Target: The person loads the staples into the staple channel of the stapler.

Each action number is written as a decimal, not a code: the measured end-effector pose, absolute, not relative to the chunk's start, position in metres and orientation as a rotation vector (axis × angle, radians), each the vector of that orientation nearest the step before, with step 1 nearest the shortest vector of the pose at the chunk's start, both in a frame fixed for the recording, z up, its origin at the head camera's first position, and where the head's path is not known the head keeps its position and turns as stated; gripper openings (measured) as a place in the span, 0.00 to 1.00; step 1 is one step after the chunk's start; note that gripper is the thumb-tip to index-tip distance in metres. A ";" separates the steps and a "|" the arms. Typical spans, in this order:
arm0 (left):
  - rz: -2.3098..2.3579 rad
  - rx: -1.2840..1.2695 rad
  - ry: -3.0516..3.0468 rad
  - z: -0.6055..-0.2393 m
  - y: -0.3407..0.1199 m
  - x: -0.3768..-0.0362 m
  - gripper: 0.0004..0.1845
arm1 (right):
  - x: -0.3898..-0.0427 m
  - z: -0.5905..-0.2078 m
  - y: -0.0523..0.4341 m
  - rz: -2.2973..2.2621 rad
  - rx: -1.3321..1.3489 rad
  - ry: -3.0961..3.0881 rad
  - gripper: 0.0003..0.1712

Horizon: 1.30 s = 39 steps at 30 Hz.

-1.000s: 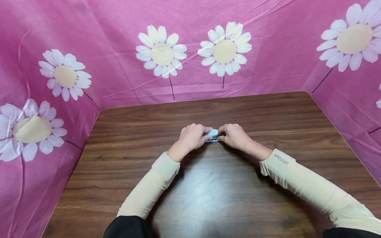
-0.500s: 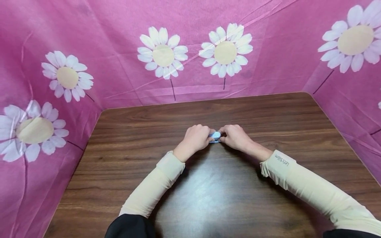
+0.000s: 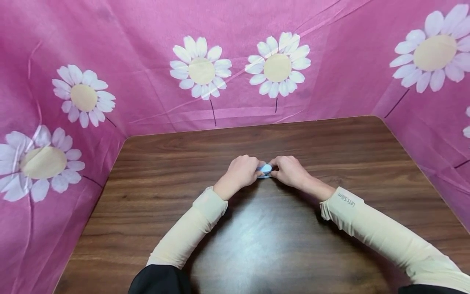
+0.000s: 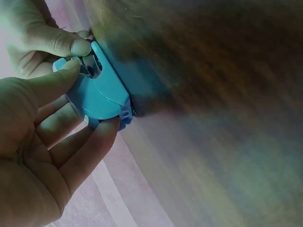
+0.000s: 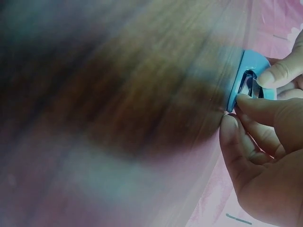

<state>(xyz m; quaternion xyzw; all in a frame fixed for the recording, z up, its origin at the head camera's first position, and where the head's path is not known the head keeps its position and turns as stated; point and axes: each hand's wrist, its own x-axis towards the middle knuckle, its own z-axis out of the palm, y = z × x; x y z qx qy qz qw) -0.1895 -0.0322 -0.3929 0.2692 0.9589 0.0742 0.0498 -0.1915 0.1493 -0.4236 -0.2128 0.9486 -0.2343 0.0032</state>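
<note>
A small blue stapler [image 3: 266, 168] with a rounded top is held between both hands near the middle of the table. My left hand [image 3: 241, 170] grips its left part. In the left wrist view, that thumb [image 4: 64, 78] lies beside a slot in the blue shell, where metal shows, and the fingers [image 4: 97, 146] curl under the other end. The right hand [image 3: 290, 170] pinches the stapler's right end, its thumb [image 5: 258, 108] at the slot and its index finger [image 5: 230, 135] by the edge. Whether anything small sits between these right fingertips is hidden.
Brown wood-grain table [image 3: 257, 245] lies under both forearms. A pink cloth [image 3: 147, 49] printed with white daisies stands up along its back and both sides. Pale sleeves [image 3: 191, 228] cover the forearms.
Over the first half second the left hand shifted slightly right, bringing the stapler closer into the right hand's fingers. Since then both hands have stayed almost still.
</note>
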 end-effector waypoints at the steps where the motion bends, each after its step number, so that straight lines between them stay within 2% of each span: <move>1: 0.245 0.816 2.917 -0.393 -0.033 -0.190 0.14 | -0.191 -0.424 0.149 -0.736 -0.666 2.970 0.06; 9: 0.404 0.838 2.899 -0.397 -0.039 -0.193 0.20 | -0.191 -0.422 0.152 -0.733 -0.683 2.981 0.04; 32: 0.586 0.790 2.884 -0.402 -0.049 -0.195 0.22 | -0.194 -0.421 0.154 -0.775 -0.685 2.969 0.03; 39: 0.566 0.731 2.920 -0.399 -0.059 -0.185 0.31 | -0.189 -0.420 0.163 -0.808 -0.689 2.925 0.10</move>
